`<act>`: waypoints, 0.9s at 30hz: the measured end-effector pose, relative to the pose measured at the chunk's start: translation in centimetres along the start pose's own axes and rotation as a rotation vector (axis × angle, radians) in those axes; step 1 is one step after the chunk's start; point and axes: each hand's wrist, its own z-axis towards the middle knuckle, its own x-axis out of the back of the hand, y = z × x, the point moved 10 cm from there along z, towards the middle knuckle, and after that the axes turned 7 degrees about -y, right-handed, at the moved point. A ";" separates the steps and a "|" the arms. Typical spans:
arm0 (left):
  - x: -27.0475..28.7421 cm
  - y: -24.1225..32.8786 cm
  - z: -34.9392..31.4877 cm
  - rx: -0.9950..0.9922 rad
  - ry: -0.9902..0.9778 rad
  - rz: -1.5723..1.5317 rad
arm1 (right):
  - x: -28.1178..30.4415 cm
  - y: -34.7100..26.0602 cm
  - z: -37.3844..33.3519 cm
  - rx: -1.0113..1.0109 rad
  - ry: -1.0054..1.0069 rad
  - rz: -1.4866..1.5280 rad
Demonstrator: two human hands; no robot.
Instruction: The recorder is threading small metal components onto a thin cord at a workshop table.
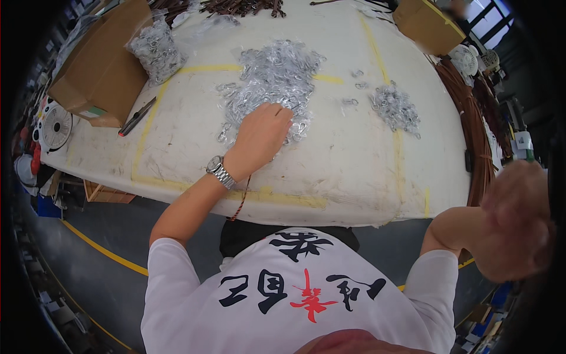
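Head view: the left hand (265, 131) is placed over the near part of a main pile (277, 68) of silver metal clips in clear wrapping. Its fingers (276, 111) are bent downward and close together, the tips among the clips; whether they pinch one cannot be told. The bulk of the pile extends beyond these fingertips. A metal-banded watch (220, 171) sits on the wrist, behind the fingers.

The right hand (516, 218) is raised near the camera, well to the right of the left fingers and apart from both piles. It is blurred; finger state and any contents cannot be determined.

Right of the left fingers, roughly level with them, is a smaller pile (396, 109) of similar clips, with a few loose clips (349, 102) between. Beyond and left of the fingers lie a clear bag of clips (156, 53), a cardboard box (103, 65) and, nearer, a dark cutter knife (138, 117). Brown straps (469, 118) hang at the table's far right. The pale table (330, 159) beneath the fingers bears dark marks and yellow tape (295, 200).
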 end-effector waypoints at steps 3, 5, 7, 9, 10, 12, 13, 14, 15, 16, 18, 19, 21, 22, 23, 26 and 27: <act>-5.4 -4.0 1.2 -0.031 -0.080 0.112 | -5.5 10.6 6.4 -0.474 0.952 -0.052; -6.5 -5.0 1.3 -0.050 -0.059 0.115 | -9.8 20.6 6.6 -0.764 0.803 -0.134; -6.7 -5.4 1.2 -0.042 -0.060 0.120 | -14.0 29.5 5.6 -0.861 0.631 -0.359; -6.8 -5.6 0.6 -0.019 -0.072 0.128 | -17.1 34.1 5.3 -0.911 0.534 -0.461; -6.3 -5.7 0.5 0.011 -0.066 0.074 | -17.8 35.1 5.8 -0.927 0.516 -0.487; -6.1 -5.6 0.5 0.035 -0.069 0.026 | -18.5 36.6 5.5 -0.946 0.506 -0.504; -6.1 -6.4 0.5 0.101 -0.053 -0.056 | -18.6 36.9 5.7 -0.946 0.504 -0.513; -6.0 -7.2 0.5 0.165 -0.039 -0.139 | -18.6 37.2 5.8 -0.949 0.503 -0.522; -6.0 -7.4 0.9 0.160 -0.049 -0.130 | -18.7 37.4 5.7 -0.951 0.514 -0.512; -5.6 -8.7 0.6 0.252 -0.004 -0.305 | -18.2 36.5 5.9 -0.924 0.604 -0.392; -5.0 -9.8 0.7 0.344 0.023 -0.475 | -17.2 34.9 6.2 -0.907 0.702 -0.256; -4.8 -10.5 0.9 0.436 0.017 -0.609 | -17.4 35.1 5.7 -0.839 0.842 0.159; -5.2 -11.3 1.1 0.528 -0.003 -0.725 | -18.2 35.1 6.1 -0.736 0.978 0.591; -5.9 -11.2 1.3 0.548 -0.009 -0.860 | -19.4 34.8 6.9 -0.691 0.957 0.767; -6.6 -11.0 1.6 0.568 -0.013 -0.995 | -20.7 34.6 7.8 -0.637 0.929 0.942; -7.0 -7.2 3.5 0.462 -0.225 -0.994 | -22.0 33.5 10.5 -0.534 0.843 0.998; -6.7 -6.4 4.1 0.354 -0.212 -0.908 | -22.2 33.1 11.2 -0.511 0.819 1.005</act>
